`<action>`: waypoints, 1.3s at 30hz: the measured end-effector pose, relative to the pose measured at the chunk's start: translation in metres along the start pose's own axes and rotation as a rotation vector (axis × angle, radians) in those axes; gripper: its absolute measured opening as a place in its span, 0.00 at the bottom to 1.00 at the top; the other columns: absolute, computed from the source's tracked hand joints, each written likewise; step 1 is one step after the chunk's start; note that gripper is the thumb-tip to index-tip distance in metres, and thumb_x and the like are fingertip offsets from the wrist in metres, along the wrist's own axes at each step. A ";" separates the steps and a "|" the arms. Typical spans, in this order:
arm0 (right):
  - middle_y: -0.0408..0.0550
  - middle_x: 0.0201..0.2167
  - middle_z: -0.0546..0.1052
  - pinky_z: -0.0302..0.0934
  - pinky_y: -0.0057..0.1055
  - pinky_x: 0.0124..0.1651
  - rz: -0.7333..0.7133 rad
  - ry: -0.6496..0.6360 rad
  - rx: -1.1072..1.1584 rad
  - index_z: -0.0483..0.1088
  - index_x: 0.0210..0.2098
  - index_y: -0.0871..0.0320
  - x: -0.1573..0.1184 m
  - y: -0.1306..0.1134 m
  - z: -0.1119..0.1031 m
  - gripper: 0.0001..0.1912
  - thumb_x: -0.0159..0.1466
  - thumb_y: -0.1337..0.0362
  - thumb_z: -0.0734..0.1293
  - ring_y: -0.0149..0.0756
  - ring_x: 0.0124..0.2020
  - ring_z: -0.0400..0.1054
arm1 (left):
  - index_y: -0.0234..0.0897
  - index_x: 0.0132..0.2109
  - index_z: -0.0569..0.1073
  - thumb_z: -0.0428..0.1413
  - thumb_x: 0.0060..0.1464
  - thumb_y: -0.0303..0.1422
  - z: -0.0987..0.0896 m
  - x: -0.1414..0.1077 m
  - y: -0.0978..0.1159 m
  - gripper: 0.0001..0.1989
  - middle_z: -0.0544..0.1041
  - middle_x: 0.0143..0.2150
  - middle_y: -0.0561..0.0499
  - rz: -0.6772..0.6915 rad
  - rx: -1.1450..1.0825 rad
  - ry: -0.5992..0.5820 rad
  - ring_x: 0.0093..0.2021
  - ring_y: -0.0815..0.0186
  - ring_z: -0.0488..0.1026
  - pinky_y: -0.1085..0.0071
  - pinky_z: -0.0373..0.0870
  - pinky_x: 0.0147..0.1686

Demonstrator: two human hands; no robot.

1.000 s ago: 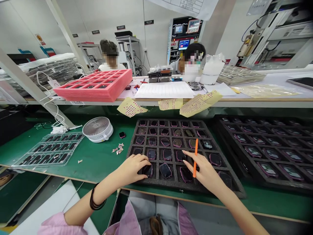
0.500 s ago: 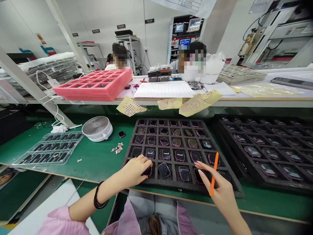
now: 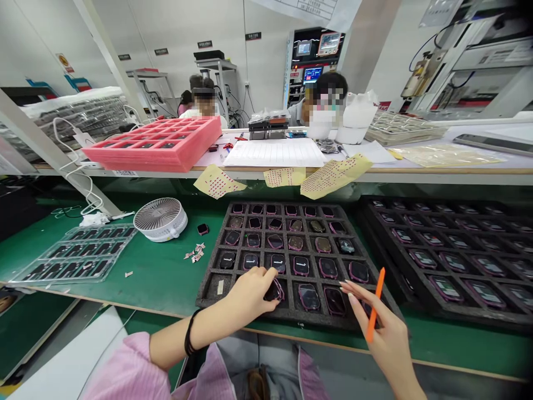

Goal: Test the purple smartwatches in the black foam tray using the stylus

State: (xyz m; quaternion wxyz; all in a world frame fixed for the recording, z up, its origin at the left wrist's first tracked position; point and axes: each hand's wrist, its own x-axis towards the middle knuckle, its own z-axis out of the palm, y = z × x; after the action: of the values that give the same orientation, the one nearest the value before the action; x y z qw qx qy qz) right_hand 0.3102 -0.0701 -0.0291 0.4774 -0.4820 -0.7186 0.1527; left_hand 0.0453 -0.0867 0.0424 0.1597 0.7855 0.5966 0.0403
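Observation:
My left hand [image 3: 254, 291] is closed on the edges of a purple-rimmed smartwatch [image 3: 278, 290] in the front row of the black foam tray [image 3: 306, 322]. Its thumb and fingers hide part of that watch, which looks tilted. An orange plastic stick [image 3: 376, 304] is held upright between the fingers of my right hand [image 3: 387, 325], over the tray's front right corner. Right of the left hand lie another watch [image 3: 308, 296] and a dark-screened one [image 3: 334, 300]. Several watches behind show white lettering on their screens, such as one [image 3: 300, 265] in the second row.
Left of the tray are a white fan [image 3: 162, 219], a loose watch [image 3: 202, 229], small pale pieces [image 3: 195, 253] and a clear tray of black parts [image 3: 75, 253]. More watches fill a black tray [image 3: 410, 286] at right. A pink foam tray [image 3: 145, 158] sits on the shelf; people sit beyond.
My left hand has moved right along the front row, uncovering a front-left cell with a pale strip in it. My right hand has shifted slightly right and down with the orange stick.

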 end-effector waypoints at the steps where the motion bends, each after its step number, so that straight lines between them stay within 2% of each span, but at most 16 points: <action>1: 0.47 0.41 0.80 0.71 0.30 0.43 0.002 0.001 0.005 0.71 0.46 0.54 0.000 0.000 0.000 0.12 0.66 0.58 0.63 0.40 0.42 0.76 | 0.33 0.51 0.66 0.61 0.50 0.31 0.004 0.003 0.003 0.22 0.75 0.43 0.40 0.013 0.052 -0.021 0.46 0.51 0.72 0.60 0.69 0.45; 4: 0.46 0.41 0.80 0.71 0.29 0.43 0.021 -0.005 0.021 0.72 0.46 0.53 -0.002 0.001 0.001 0.12 0.66 0.58 0.63 0.40 0.42 0.76 | 0.32 0.49 0.69 0.61 0.49 0.30 0.011 0.011 0.005 0.19 0.76 0.42 0.39 0.082 0.133 -0.057 0.45 0.51 0.72 0.59 0.69 0.44; 6: 0.47 0.41 0.80 0.71 0.30 0.44 0.037 0.005 0.039 0.72 0.46 0.53 -0.003 0.001 0.001 0.11 0.66 0.59 0.63 0.40 0.42 0.76 | 0.32 0.47 0.70 0.61 0.49 0.30 0.009 0.014 0.003 0.17 0.76 0.43 0.39 0.101 0.113 -0.075 0.44 0.51 0.73 0.60 0.70 0.44; 10: 0.48 0.41 0.79 0.70 0.32 0.46 0.081 0.055 0.086 0.72 0.46 0.54 -0.004 0.002 -0.002 0.11 0.66 0.60 0.63 0.40 0.42 0.76 | 0.35 0.46 0.72 0.63 0.47 0.34 -0.007 0.019 0.004 0.19 0.77 0.41 0.43 0.091 0.005 -0.073 0.43 0.53 0.74 0.63 0.70 0.43; 14: 0.49 0.42 0.79 0.70 0.36 0.46 0.139 0.084 0.102 0.72 0.46 0.54 -0.006 0.003 -0.007 0.12 0.66 0.59 0.63 0.42 0.41 0.76 | 0.36 0.49 0.72 0.62 0.49 0.35 -0.020 0.034 0.024 0.19 0.77 0.42 0.44 0.195 -0.020 0.009 0.45 0.54 0.74 0.64 0.69 0.44; 16: 0.50 0.41 0.79 0.69 0.38 0.47 0.170 0.103 0.095 0.72 0.45 0.54 -0.007 0.003 -0.011 0.12 0.66 0.58 0.62 0.42 0.41 0.75 | 0.35 0.48 0.73 0.61 0.50 0.35 -0.019 0.045 0.038 0.18 0.77 0.42 0.43 0.269 0.014 -0.041 0.44 0.55 0.74 0.65 0.70 0.42; 20: 0.51 0.39 0.79 0.70 0.39 0.47 0.240 0.192 0.104 0.72 0.45 0.56 -0.011 0.004 -0.018 0.13 0.66 0.57 0.62 0.43 0.40 0.76 | 0.31 0.43 0.75 0.63 0.47 0.33 -0.008 0.063 0.057 0.15 0.77 0.39 0.40 0.336 0.181 -0.215 0.41 0.53 0.75 0.67 0.70 0.36; 25: 0.51 0.39 0.79 0.70 0.38 0.45 0.272 0.220 0.096 0.72 0.44 0.56 -0.015 0.009 -0.026 0.13 0.65 0.57 0.63 0.42 0.39 0.76 | 0.30 0.44 0.75 0.63 0.47 0.31 -0.004 0.067 0.058 0.17 0.78 0.39 0.39 0.329 0.184 -0.247 0.40 0.52 0.76 0.66 0.70 0.36; 27: 0.52 0.39 0.79 0.71 0.37 0.44 0.263 0.209 0.105 0.72 0.43 0.56 -0.015 0.008 -0.025 0.12 0.66 0.58 0.62 0.42 0.38 0.76 | 0.31 0.46 0.75 0.63 0.46 0.30 -0.005 0.066 0.050 0.17 0.78 0.40 0.40 0.323 0.062 -0.228 0.40 0.54 0.76 0.66 0.70 0.37; 29: 0.51 0.39 0.80 0.72 0.37 0.44 0.220 0.192 0.097 0.73 0.43 0.57 -0.013 0.003 -0.021 0.11 0.66 0.60 0.63 0.42 0.39 0.77 | 0.34 0.46 0.76 0.64 0.46 0.32 -0.005 0.067 0.039 0.18 0.79 0.40 0.44 0.311 -0.157 -0.179 0.39 0.57 0.76 0.67 0.69 0.40; 33: 0.50 0.41 0.80 0.72 0.37 0.47 -0.019 0.135 0.067 0.74 0.44 0.55 0.000 -0.017 -0.005 0.10 0.65 0.67 0.65 0.42 0.42 0.76 | 0.35 0.45 0.77 0.65 0.44 0.40 0.001 0.068 0.017 0.21 0.78 0.35 0.50 0.158 -0.788 -0.129 0.35 0.64 0.74 0.70 0.68 0.39; 36: 0.51 0.47 0.78 0.70 0.41 0.52 -0.228 0.075 0.114 0.73 0.49 0.55 0.012 -0.036 0.012 0.14 0.64 0.70 0.65 0.43 0.48 0.73 | 0.33 0.45 0.76 0.67 0.40 0.42 0.007 0.063 0.014 0.25 0.78 0.38 0.47 0.006 -1.326 -0.173 0.37 0.64 0.74 0.66 0.70 0.41; 39: 0.52 0.52 0.75 0.67 0.44 0.56 -0.350 0.061 0.143 0.70 0.54 0.55 0.021 -0.048 0.028 0.19 0.63 0.72 0.66 0.44 0.53 0.70 | 0.35 0.43 0.77 0.68 0.38 0.42 0.010 0.055 0.019 0.24 0.77 0.40 0.47 -0.088 -1.683 -0.196 0.41 0.63 0.74 0.63 0.72 0.44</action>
State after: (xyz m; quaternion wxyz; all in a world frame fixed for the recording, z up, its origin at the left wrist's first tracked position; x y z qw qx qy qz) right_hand 0.2591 -0.0690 0.0010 0.5514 -0.3190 -0.7639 0.1033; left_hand 0.0811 -0.0413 0.0323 0.7434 0.3810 0.3812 0.3962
